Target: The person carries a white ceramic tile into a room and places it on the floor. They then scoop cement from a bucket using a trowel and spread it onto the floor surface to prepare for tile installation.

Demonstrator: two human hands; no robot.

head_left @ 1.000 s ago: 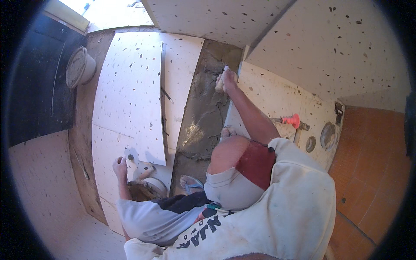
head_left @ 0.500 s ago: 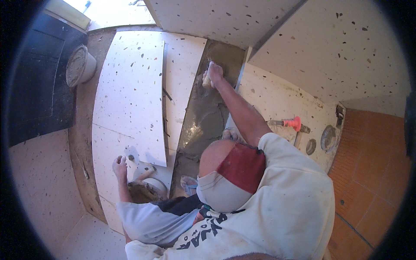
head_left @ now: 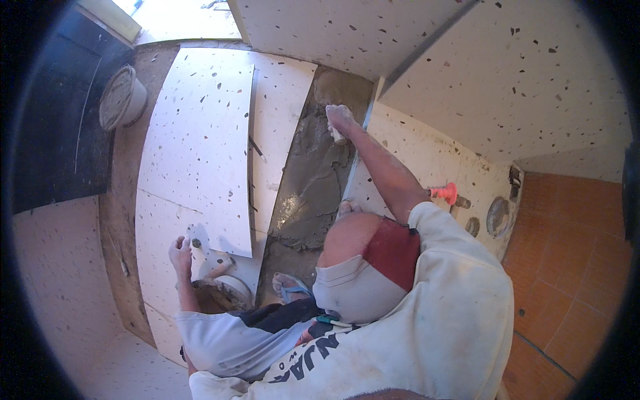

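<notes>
My right hand is closed around a pale handle, apparently a trowel's, low over a strip of wet grey mortar. The hand hides most of the tool, and its blade cannot be made out. At the left, my left hand is raised over the speckled white tiles with its fingers partly bent and apart, holding nothing. Close by it stands a white bucket holding grey-brown material, with a pale handle at its rim. The mortar strip runs between the tiles and a pale ledge.
A large loose speckled tile lies over other tiles. Another bucket of mortar stands far left beside a dark panel. On the right ledge lie a chisel with a pink-red guard and a round ring-like piece. My sandalled foot is near the mortar.
My right hand has moved right and slightly nearer with the trowel, toward the mortar strip's right edge. My left hand has hardly moved. My knee has shifted a little to the right in view.
</notes>
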